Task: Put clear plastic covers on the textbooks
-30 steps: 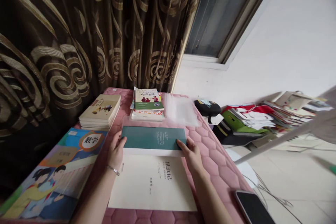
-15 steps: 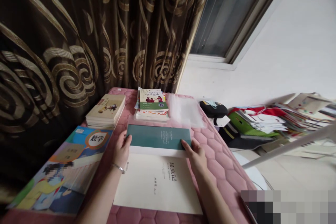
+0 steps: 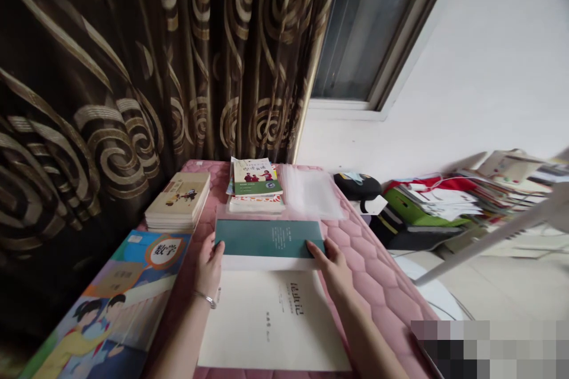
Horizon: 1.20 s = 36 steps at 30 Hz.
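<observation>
Head view: one book (image 3: 271, 331), open on the mattress (image 3: 360, 249), its teal cover (image 3: 262, 239) gripped at one end by your closed left fingers (image 3: 218, 250), at the other by your closed right fingers (image 3: 316, 251), presumably for flatness.

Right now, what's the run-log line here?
left hand: holding teal-and-white flap, left end | right hand: same flap, right end | nearer: printed page | left: illustrated book | beyond: translucent sheets

I'm seeing matt paper on this page (image 3: 271, 328), smooth teal cover (image 3: 260, 238), quilted cloth bedding (image 3: 371, 275), shiny metal bracelet (image 3: 207, 299)!
</observation>
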{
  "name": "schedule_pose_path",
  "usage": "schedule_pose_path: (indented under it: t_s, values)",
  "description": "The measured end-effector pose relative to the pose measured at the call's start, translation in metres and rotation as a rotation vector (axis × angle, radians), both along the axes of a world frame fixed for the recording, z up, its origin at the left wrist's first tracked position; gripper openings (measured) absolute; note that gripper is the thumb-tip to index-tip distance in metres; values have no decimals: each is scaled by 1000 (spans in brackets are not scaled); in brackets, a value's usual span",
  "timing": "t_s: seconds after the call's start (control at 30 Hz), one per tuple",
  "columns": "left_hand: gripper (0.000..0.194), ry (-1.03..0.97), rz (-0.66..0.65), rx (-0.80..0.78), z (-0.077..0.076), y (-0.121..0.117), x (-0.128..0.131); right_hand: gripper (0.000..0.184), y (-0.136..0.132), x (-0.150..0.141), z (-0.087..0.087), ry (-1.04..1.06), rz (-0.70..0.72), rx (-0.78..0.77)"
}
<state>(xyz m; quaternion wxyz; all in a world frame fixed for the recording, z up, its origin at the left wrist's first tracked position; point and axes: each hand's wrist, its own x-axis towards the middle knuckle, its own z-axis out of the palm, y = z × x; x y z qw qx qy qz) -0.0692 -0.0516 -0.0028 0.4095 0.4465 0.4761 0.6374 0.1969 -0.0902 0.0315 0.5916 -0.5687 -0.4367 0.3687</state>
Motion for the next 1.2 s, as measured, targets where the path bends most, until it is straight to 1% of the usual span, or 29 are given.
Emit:
schedule_pose_path:
  t_s: [0.17, 0.27, 0.33, 0.43, 0.5, 0.7, 0.87, 1.0, 1.2]
  values:
    - [53, -6, 9, -3, -6, 5, -2, 38, 2, 2, 4, 39, 60, 15]
    - [52, -9, 11, -23, -7, 6, -2, 34, 0, 4, 0, 23, 69, 51]
    - [52, 2, 16, -28, -7, 6, -2, 33, -2, 4, -4, 31, 74, 45]
    - [51, 33, 32, -16, -5, 5, -2, 34, -3, 2, -11, 46, 33, 14]
    - [50, 47, 31, -6, -3, 4, -1, 34, -3, 1, -15, 47, 9, 29]
    - [45, 81, 4, 23, 4, 1, 2, 33, -4, 1, -22, 49, 7, 66]
    - [33, 86, 78, 16, 7, -2, 1, 34, -7, 2, -24, -12, -63, 59]
    - [36, 45, -2, 26, 8, -2, 3, 34, -8, 2, -27, -30, -113, 49]
    - [41, 20, -12, 60, 4, 1, 6, 26, -10, 4, -31, 80, -38, 126]
